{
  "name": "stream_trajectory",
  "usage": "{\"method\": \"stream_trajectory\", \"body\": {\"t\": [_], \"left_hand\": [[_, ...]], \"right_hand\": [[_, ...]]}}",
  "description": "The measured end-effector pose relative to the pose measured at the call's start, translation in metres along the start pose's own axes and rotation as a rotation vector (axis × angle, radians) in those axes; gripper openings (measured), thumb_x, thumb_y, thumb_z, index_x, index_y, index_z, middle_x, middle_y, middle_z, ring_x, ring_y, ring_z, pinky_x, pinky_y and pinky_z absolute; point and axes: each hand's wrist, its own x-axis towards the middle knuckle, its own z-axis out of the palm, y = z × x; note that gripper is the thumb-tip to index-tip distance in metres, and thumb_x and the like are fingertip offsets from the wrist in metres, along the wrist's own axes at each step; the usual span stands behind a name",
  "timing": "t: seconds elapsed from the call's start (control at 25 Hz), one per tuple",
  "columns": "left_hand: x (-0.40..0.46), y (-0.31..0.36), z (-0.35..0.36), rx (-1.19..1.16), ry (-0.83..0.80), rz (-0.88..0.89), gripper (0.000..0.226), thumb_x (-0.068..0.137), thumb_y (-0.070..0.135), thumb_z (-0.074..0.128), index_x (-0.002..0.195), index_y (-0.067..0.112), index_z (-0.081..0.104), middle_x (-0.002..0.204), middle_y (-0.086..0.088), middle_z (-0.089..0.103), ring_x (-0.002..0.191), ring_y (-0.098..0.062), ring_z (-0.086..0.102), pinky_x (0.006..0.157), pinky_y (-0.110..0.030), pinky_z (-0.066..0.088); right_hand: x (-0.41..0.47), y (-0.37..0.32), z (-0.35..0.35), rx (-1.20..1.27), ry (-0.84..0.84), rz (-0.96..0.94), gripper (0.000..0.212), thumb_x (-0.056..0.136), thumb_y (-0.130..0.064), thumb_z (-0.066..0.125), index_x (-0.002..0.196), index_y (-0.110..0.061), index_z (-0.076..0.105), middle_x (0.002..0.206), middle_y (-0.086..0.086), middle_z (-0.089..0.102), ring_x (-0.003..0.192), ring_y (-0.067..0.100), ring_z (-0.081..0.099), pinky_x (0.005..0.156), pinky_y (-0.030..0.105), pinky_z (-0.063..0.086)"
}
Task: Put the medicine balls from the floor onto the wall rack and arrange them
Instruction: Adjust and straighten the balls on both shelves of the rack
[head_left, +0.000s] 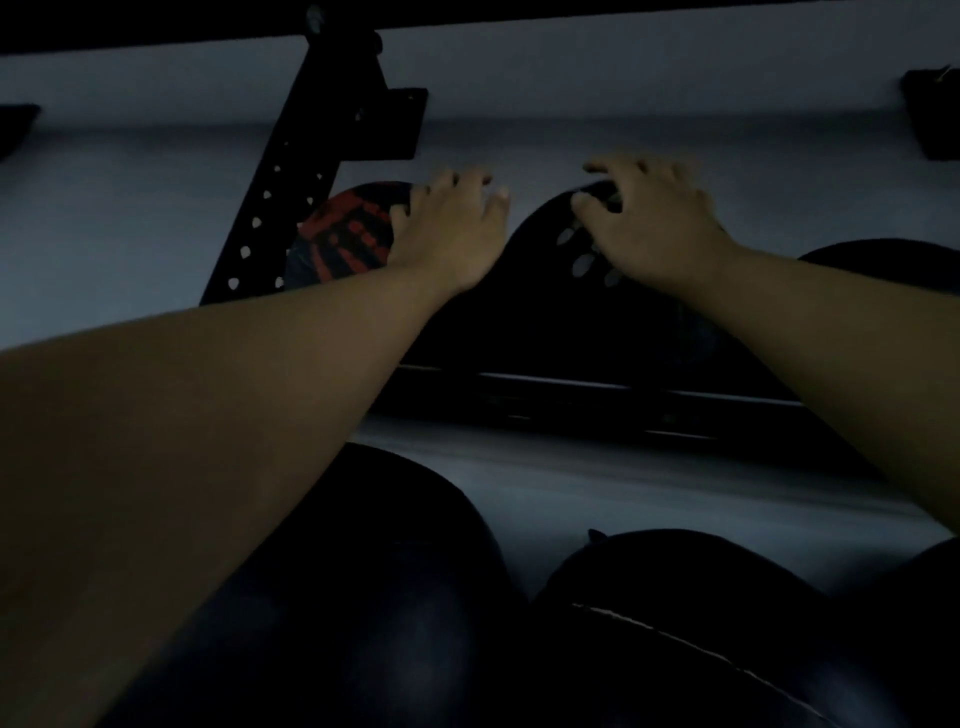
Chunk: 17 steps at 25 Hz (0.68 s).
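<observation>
- While the light is very poor, we can make out both of our arms stretched up to the upper tier of the wall rack (597, 387), whose dark rail runs across below the hands.
- Our left hand (447, 234) lies with fingers spread at the meeting of two balls: the red-and-black ball (337, 239) beside the perforated bracket (291, 208), and the black medicine ball (519, 301) in the middle.
- Our right hand (654, 228) rests on the top of that black ball, fingers curled loosely over its crown near the pale printed marks.
- As for the grip, neither hand is closed round anything; both are open and pressing flat on the ball, left at its side and right on top. That is how one steadies or nudges a heavy round thing, not how one lifts it.
- We judge the step in hand to be the arranging: the black ball already sits on the rack behind the rail, against the wall, and the hands seem placed to settle it beside its red neighbour.
- Another dark ball (883, 265) shows on the same tier at the right, partly hidden by our right forearm.
- Below, on what seems a lower tier, more dark balls (363, 597) lie close together; whether any remain on the floor we cannot tell.
</observation>
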Motion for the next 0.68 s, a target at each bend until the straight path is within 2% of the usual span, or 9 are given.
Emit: {"method": "stream_trajectory", "body": {"t": [0.16, 0.24, 0.4, 0.56, 0.68], "left_hand": [[0.018, -0.065, -0.041, 0.046, 0.176, -0.028, 0.048, 0.111, 0.039, 0.032, 0.151, 0.019, 0.049, 0.160, -0.012, 0.046, 0.144, -0.039, 0.043, 0.117, -0.049, 0.030], [0.023, -0.094, -0.055, 0.037, 0.190, -0.050, 0.047, 0.112, 0.036, 0.032, 0.151, 0.018, 0.049, 0.160, -0.013, 0.045, 0.142, -0.039, 0.044, 0.117, -0.051, 0.032], [0.027, -0.162, -0.072, 0.016, 0.087, -0.058, 0.049, 0.112, 0.040, 0.029, 0.153, 0.019, 0.045, 0.161, -0.013, 0.043, 0.141, -0.041, 0.047, 0.118, -0.053, 0.036], [0.016, -0.184, -0.047, -0.133, -0.164, -0.048, 0.063, 0.111, 0.053, 0.021, 0.168, 0.026, 0.025, 0.173, -0.014, 0.029, 0.155, -0.040, 0.036, 0.127, -0.058, 0.029], [0.010, -0.174, -0.024, -0.259, -0.071, -0.072, 0.062, 0.114, 0.045, 0.017, 0.170, 0.020, 0.018, 0.176, -0.016, 0.019, 0.160, -0.043, 0.023, 0.131, -0.055, 0.017]], "right_hand": [[0.026, -0.071, 0.027, -0.070, -0.022, -0.163, 0.053, 0.103, -0.047, 0.042, 0.152, -0.026, 0.044, 0.160, 0.013, 0.038, 0.147, 0.034, 0.034, 0.122, 0.049, 0.023], [0.039, -0.104, 0.048, -0.054, -0.070, -0.193, 0.055, 0.104, -0.049, 0.041, 0.155, -0.028, 0.040, 0.163, 0.013, 0.033, 0.150, 0.034, 0.032, 0.122, 0.048, 0.024], [0.053, -0.165, 0.100, -0.013, -0.226, -0.096, 0.066, 0.102, -0.062, 0.033, 0.162, -0.039, 0.020, 0.175, 0.008, 0.006, 0.159, 0.035, 0.008, 0.125, 0.055, 0.010], [0.049, -0.174, 0.132, -0.128, -0.275, -0.052, 0.066, 0.101, -0.067, 0.026, 0.162, -0.048, 0.009, 0.175, 0.004, -0.006, 0.160, 0.037, -0.005, 0.127, 0.058, -0.001], [0.050, -0.166, 0.130, -0.130, -0.268, -0.046, 0.063, 0.102, -0.066, 0.025, 0.161, -0.051, 0.009, 0.176, 0.002, -0.005, 0.160, 0.034, -0.006, 0.127, 0.055, -0.001]]}}
